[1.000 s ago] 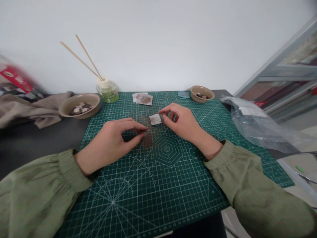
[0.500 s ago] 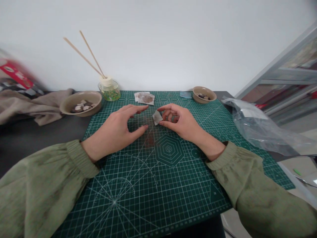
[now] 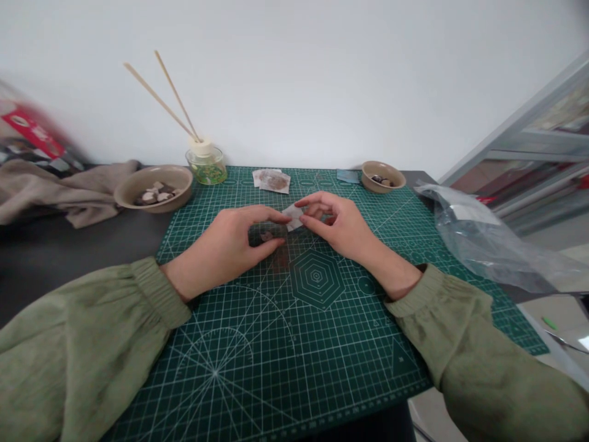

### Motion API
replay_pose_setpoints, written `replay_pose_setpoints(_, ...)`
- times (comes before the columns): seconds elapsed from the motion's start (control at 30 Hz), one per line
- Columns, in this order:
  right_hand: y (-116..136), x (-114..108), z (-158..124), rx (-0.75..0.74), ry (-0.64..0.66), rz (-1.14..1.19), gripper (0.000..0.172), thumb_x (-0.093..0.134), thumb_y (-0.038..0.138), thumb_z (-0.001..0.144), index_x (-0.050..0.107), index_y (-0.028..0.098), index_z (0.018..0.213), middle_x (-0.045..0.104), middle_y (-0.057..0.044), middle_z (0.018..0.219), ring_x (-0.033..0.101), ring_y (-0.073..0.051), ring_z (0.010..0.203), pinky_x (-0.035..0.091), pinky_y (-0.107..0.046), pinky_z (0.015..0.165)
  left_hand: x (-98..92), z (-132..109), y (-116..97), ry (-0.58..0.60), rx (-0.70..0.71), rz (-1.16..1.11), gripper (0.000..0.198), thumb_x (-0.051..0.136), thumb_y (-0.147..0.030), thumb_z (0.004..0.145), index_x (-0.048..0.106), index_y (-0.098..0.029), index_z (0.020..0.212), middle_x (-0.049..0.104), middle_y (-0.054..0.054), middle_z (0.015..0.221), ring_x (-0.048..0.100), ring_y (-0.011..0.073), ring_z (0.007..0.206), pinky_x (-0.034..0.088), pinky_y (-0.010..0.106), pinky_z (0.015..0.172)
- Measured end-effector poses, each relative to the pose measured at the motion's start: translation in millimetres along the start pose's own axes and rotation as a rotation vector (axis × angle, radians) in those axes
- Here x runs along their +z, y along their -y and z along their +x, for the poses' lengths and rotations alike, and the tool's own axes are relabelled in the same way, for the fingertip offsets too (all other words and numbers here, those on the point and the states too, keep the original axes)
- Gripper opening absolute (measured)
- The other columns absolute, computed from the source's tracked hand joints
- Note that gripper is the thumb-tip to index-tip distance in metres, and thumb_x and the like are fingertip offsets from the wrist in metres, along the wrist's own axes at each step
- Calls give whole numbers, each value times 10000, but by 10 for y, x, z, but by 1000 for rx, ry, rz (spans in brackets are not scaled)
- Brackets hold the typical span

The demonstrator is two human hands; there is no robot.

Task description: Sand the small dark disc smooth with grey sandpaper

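A small creased piece of white paper or wipe (image 3: 293,216) is pinched between the thumb and fingers of my right hand (image 3: 338,222), over the green cutting mat (image 3: 257,344). My left hand (image 3: 230,245) is open, thumb and index finger apart, with the index fingertip at the paper's left edge; whether it touches is hard to tell. Below the left fingers, a faint brownish smudge (image 3: 280,264) shows on the mat. Farther back lie white sheets with brown stains (image 3: 272,180).
At left stands a beige bowl (image 3: 122,195) with small brown-and-white pieces, beside a reed diffuser (image 3: 207,167) and a brown cloth (image 3: 83,190). A second bowl (image 3: 384,186) and a light-blue slip (image 3: 348,176) are back right. A clear plastic bag (image 3: 488,245) overlaps the mat's right edge.
My left hand has moved right, bringing its index fingertip up to the paper. The paper in my right hand has turned and looks flatter.
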State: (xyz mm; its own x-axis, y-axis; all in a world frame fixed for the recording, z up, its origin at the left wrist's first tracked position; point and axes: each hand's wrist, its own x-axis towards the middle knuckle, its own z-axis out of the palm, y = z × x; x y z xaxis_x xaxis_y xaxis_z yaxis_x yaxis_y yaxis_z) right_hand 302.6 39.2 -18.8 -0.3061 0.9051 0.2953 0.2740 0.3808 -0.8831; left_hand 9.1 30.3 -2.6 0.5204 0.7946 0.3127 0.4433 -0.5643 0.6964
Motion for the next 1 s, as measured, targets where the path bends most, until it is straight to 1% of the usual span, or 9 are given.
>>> replay_pose_setpoints(0.1,52,-23,-9,40,10,92,646,1085,554,1012,870,253,1542,916,-25,1005,751,-218,792,579,-343,670,4,-12,-39,-96,-6,-105,687,934,-485,1052,820,-271,1695,818,149,1824,814,399,1650,622,626,1497)
replay_pose_setpoints(0.17,97,-25,-19,66,32,154,758,1109,621,990,856,262,1608,918,-16,987,720,-204,739,544,-321,592,11,-21,-62,-83,-17,-212,819,954,-575,1055,727,-292,1790,714,160,1946,805,387,1677,686,595,1443)
replay_pose_setpoints(0.23,136,-13,-29,85,57,200,716,1143,660,946,909,259,1491,917,-21,967,740,-207,746,547,-310,569,19,-30,-83,-27,-50,-300,720,941,-666,1081,795,-285,1674,840,167,1789,902,376,1520,792,562,1284)
replay_pose_setpoints(0.33,174,11,-41,108,82,240,589,1190,676,891,940,252,1213,927,-53,991,816,-237,814,578,-307,572,21,-42,-110,9,-130,-363,540,970,-726,1065,889,-261,1328,1000,123,1344,987,334,1168,850,490,1036)
replay_pose_setpoints(0.47,200,18,-54,119,70,261,569,1217,662,871,898,252,1105,910,-52,973,811,-233,798,567,-306,559,9,-55,-145,-29,-215,-375,422,1015,-650,1008,850,-268,1077,969,47,1023,937,264,913,791,379,822)
replay_pose_setpoints(0.63,251,27,-90,52,89,201,515,1210,611,906,897,246,1089,904,-51,1017,805,-231,872,575,-319,642,42,-100,-190,-52,-246,-309,320,971,-569,1008,833,-281,983,863,5,821,814,216,718,648,327,650)
replay_pose_setpoints(0.73,278,49,-116,50,155,123,501,1169,651,945,897,247,1058,904,-57,1035,786,-240,888,581,-350,710,77,-133,-226,-46,-227,-240,336,931,-608,1025,849,-286,978,863,11,836,786,219,721,627,344,670)
replay_pose_setpoints(0.83,260,61,-130,67,153,63,477,1098,654,1011,841,252,1015,856,-46,954,719,-227,796,542,-373,694,64,-149,-241,-64,-194,-145,282,896,-577,1056,892,-295,1053,902,23,976,823,253,875,669,388,833)
replay_pose_setpoints(1.0,146,33,-135,18,61,-241,162,936,277,1035,820,260,1146,795,0,876,704,-234,759,532,-394,722,-97,-135,-125,-58,3,223,365,891,-537,1048,921,-320,1340,909,66,1321,844,361,1258,671,495,1226)
